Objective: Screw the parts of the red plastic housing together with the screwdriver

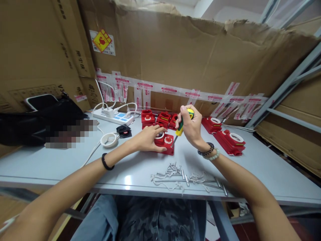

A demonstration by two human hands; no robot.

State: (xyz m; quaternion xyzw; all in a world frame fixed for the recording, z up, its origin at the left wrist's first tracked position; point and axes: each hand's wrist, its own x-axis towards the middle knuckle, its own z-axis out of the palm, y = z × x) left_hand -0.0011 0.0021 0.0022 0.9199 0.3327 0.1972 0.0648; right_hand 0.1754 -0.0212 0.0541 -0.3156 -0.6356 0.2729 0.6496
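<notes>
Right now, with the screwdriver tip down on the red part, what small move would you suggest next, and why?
Probably keep the left hand pressing the red part flat and turn the screwdriver in the right hand: its tip already meets the part's top, so steadying seems wise.
</notes>
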